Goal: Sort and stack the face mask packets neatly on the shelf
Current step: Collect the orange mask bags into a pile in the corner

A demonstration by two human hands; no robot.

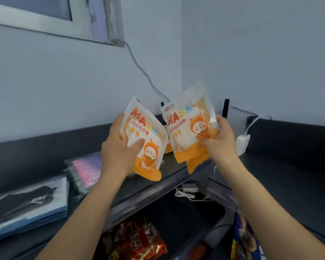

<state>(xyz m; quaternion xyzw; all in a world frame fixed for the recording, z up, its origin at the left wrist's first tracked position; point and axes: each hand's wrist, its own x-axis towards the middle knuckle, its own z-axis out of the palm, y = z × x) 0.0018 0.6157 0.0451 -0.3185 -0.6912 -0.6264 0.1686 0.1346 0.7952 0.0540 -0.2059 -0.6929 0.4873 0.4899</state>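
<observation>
My left hand [120, 147] grips an orange-and-white mask packet [148, 147] with a cartoon figure, held up above the dark shelf [173, 169]. My right hand [219, 141] grips a small bunch of the same orange-and-white mask packets [188, 128], at least two, tilted to the right. The two lots are side by side and nearly touch in the middle. Another orange packet edge [168, 148] peeks out on the shelf behind them.
A pink-and-purple packet stack [84, 171] and a stack of packets with a black mask print [26, 203] lie on the shelf at left. A white charger [242, 143], cables and a black router antenna [225, 107] sit in the corner. Snack bags [139, 241] fill the level below.
</observation>
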